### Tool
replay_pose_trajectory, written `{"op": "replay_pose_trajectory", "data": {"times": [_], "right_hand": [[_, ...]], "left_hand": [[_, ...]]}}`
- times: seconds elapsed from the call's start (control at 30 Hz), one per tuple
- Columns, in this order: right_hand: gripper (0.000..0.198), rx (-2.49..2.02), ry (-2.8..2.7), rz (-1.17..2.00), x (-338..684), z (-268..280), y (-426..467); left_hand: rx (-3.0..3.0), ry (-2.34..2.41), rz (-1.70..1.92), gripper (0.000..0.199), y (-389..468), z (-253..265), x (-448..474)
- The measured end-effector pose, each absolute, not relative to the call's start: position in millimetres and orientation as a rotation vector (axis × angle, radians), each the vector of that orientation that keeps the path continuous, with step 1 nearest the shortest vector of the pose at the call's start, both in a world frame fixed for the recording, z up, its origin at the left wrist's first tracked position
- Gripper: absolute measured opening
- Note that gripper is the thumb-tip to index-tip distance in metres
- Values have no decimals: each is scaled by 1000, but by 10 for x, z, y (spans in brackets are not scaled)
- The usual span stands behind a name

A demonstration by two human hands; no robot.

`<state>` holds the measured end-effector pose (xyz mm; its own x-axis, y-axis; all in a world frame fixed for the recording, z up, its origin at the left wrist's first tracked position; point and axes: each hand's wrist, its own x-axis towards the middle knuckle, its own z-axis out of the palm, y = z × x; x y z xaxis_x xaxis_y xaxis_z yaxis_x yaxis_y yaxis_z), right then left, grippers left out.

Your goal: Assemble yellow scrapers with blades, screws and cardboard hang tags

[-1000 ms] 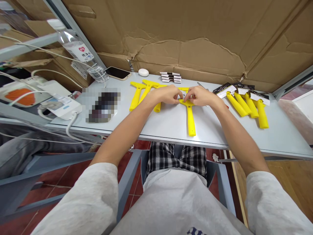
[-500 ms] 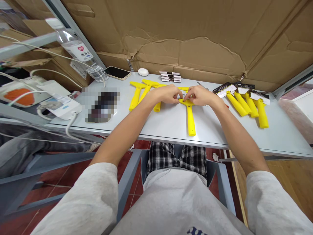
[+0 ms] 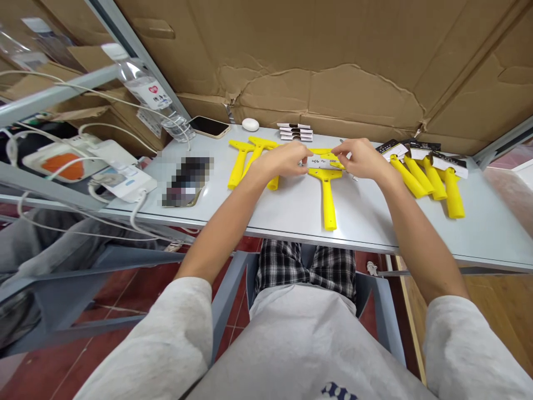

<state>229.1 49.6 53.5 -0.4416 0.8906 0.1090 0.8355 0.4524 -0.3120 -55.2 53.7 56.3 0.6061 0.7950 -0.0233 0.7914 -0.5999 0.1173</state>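
Note:
A yellow T-shaped scraper (image 3: 328,203) lies with its handle towards me and its head just below my hands. Above that head is a pale, flat strip (image 3: 320,161) with dark print, perhaps a blade. My left hand (image 3: 289,159) pinches the strip's left end, fingers curled. At the other end, my right hand (image 3: 358,158) has thumb and fingers closed on the strip, beside a small yellow part; its exact grip is partly hidden. Several more yellow scrapers (image 3: 238,165) lie to the left, partly behind my left forearm.
Several yellow handles with black-and-white cards (image 3: 453,194) lie at the right. Small stacked cards (image 3: 295,132), a white oval case (image 3: 250,124) and a phone (image 3: 209,126) line the back. A water bottle (image 3: 152,94) and power strip (image 3: 125,180) with cables stand left.
My right hand has moved right, away from my left, exposing more of the printed strip between them. The whole view has shifted slightly; the scraper below stays lying on the table.

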Motion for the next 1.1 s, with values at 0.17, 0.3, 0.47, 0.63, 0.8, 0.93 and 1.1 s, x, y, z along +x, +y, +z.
{"op": "replay_pose_trajectory", "data": {"times": [0.17,0.3,0.47,0.63,0.8,0.93,1.1], "right_hand": [[73,-1611,-2359,202,2529,414,-201],[81,-1745,-2358,224,2649,45,-678],[88,-1813,-2352,234,2737,-348,-849],[88,-1796,-2384,162,2718,-434,-874],[87,-1846,-2393,145,2639,-410,-914],[86,-1862,-2432,156,2626,-357,-914],[79,-1850,-2552,168,2657,-112,-824]], "left_hand": [[2627,1345,442,50,-123,470,-676],[2483,1422,550,56,-645,141,-660],[2398,1503,502,60,-873,-174,-614],[2468,1518,467,63,-888,-256,-615],[2533,1524,416,67,-894,-280,-617],[2547,1518,392,71,-898,-292,-610],[2538,1513,377,70,-897,-295,-596]]}}
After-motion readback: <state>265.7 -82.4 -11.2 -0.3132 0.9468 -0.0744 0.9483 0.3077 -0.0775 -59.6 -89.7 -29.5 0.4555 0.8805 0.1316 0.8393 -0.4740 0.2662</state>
